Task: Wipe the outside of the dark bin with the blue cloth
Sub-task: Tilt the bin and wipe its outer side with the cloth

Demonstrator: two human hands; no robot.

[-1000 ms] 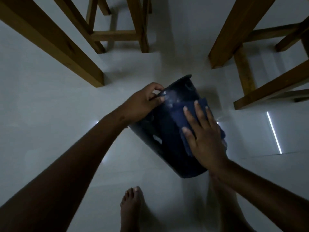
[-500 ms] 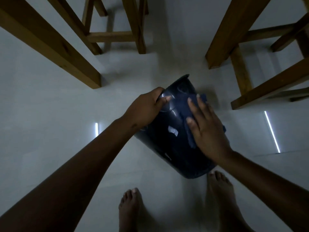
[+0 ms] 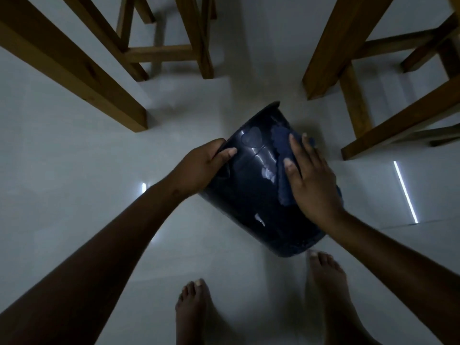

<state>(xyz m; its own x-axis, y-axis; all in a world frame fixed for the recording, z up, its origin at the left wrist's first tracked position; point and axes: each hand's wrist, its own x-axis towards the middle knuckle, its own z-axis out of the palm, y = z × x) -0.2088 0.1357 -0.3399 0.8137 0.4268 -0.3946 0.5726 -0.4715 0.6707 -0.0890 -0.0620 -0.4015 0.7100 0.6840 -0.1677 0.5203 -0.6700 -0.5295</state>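
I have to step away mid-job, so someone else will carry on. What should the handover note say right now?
Left hand: gripping the bin's edge, holding it tilted above the floor.
Right hand: flat on the blue cloth, pressing it against the bin's outer wall.
Done: wiping is under way on the upward-facing side, which shows shiny streaks.
Left: the underside and far side are hidden; wipe them too.

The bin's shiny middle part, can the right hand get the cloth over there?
Probably yes. The right hand presses the blue cloth right beside that bare patch of the bin; nothing lies between.
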